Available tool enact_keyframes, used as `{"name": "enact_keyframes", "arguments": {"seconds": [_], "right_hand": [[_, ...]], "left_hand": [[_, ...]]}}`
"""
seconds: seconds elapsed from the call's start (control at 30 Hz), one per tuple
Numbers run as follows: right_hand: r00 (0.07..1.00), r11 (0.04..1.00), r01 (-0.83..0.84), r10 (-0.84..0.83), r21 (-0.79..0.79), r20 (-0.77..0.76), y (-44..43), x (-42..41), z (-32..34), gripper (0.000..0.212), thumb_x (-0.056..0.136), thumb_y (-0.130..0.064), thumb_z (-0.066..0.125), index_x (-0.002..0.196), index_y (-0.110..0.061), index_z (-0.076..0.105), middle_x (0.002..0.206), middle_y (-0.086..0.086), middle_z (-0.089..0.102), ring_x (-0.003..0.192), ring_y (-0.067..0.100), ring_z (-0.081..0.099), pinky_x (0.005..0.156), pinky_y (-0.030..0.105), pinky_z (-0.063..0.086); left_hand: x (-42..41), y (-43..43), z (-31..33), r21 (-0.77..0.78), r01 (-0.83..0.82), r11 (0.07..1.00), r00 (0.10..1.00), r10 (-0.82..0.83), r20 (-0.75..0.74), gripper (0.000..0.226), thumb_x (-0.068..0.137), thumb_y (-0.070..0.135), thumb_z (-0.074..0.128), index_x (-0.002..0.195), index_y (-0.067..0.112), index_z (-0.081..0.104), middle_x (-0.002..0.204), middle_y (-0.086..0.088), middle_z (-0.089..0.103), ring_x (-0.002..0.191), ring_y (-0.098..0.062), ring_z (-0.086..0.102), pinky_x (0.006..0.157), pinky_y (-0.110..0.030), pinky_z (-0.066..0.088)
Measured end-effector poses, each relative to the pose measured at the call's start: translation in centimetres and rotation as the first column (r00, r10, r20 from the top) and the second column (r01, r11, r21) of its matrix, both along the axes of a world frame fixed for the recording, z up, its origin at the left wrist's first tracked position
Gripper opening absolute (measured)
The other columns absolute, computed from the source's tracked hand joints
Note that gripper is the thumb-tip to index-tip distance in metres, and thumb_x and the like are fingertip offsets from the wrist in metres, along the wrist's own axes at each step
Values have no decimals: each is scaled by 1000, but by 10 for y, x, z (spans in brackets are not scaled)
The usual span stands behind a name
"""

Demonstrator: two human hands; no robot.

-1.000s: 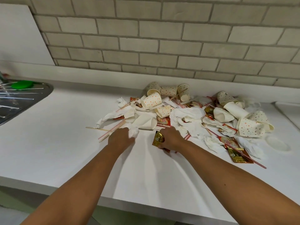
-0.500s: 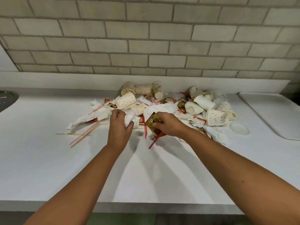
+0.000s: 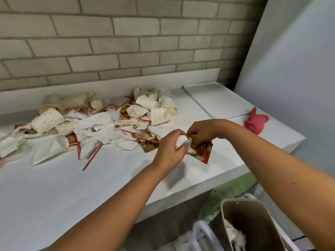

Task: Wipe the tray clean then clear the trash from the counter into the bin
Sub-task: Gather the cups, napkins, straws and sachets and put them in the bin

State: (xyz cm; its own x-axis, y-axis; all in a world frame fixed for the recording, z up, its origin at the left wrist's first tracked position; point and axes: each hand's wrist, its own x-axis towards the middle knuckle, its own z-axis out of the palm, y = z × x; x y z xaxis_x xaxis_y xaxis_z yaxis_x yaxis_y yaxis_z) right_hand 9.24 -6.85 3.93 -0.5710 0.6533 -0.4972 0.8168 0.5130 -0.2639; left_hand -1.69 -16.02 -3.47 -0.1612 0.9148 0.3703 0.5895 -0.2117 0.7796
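Gripping a crumpled white paper napkin (image 3: 183,144), the left hand (image 3: 169,148) curls its fingers tight round the wad; touching it, the right hand (image 3: 204,131) pinches a red and gold foil sachet wrapper (image 3: 204,153) by its upper edge, so the wrapper hangs loose beneath both hands, just above the white counter (image 3: 90,187) near its front edge; below the right forearm, off the counter's edge, stands the beige open-topped bin (image 3: 241,211), with white paper lying inside; beyond the right hand, against the brick wall, lies the flat white rectangular tray (image 3: 215,100), bare as far as can be seen; just right of that hand a crumpled pink cloth (image 3: 255,122) sits beside the tray; left of the left hand spreads the heap of red-dotted paper cups (image 3: 47,121), torn napkins and thin red straws (image 3: 92,156), not yet cleared. I judge this handful is meant for the bin; the risk is the dangling wrapper, held only by a pinch, slipping free over the gap between counter and bin and landing on the floor; the light napkin may also unfold on release and catch the bin's rim.
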Motion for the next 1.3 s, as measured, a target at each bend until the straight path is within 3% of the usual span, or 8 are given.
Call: {"name": "enact_keyframes", "arguments": {"seconds": [0.23,0.33,0.5,0.6,0.8,0.97,1.13,1.3], "right_hand": [[961,974,193,-162,-122,225,7,133,-32,11,84,-7,64,91,-14,60,76,2,62,60,10,59,55,22,49],[930,945,299,-258,-130,261,-1,179,-64,19,84,-9,64,104,-11,62,91,6,64,69,13,61,61,22,50],[852,870,481,-435,-108,292,-16,230,-125,16,88,-7,56,103,-1,55,93,13,61,53,14,56,37,16,43],[809,808,563,-495,-176,317,-20,252,-155,31,89,-6,51,117,6,59,79,14,67,43,11,58,49,20,52],[807,778,579,-504,-244,307,-19,271,-162,36,95,-11,47,127,4,51,84,15,62,59,18,57,64,26,54],[828,801,550,-486,-237,278,-12,273,-155,37,94,-11,49,129,1,50,76,12,59,67,25,59,58,25,52],[844,817,520,-445,-251,299,-8,268,-147,37,95,-8,47,131,-1,48,73,3,54,59,15,55,55,26,50],[867,852,462,-376,-246,328,-2,254,-130,29,95,-11,47,123,-3,53,67,3,57,52,13,49,47,21,37]], "left_hand": [[131,15,-40,-159,302,940,951,-309,-16,21,87,16,57,105,5,55,104,-10,60,90,-20,55,72,-27,41],[170,10,-70,-263,390,882,912,-409,-19,31,91,27,57,115,9,51,113,-7,55,101,-18,53,76,-22,36],[209,6,-125,-402,454,795,870,-493,7,39,88,28,61,116,6,46,109,-1,44,99,-12,46,76,-14,28],[220,8,-149,-450,451,771,865,-503,5,40,86,28,64,116,6,47,108,4,38,97,-9,42,79,-14,29],[236,15,-168,-480,433,763,860,-510,-36,45,80,29,71,114,11,48,106,6,37,94,-8,40,70,-13,23],[235,24,-182,-504,484,715,824,-567,-14,53,66,30,82,99,24,41,103,4,38,93,-10,39,67,-8,28],[234,30,-187,-486,498,718,826,-563,15,61,64,34,84,112,15,51,107,7,42,98,-7,44,69,-3,32],[233,43,-166,-392,444,806,875,-485,-7,32,80,23,72,101,6,57,95,2,49,83,-11,49,70,-13,33]]}}
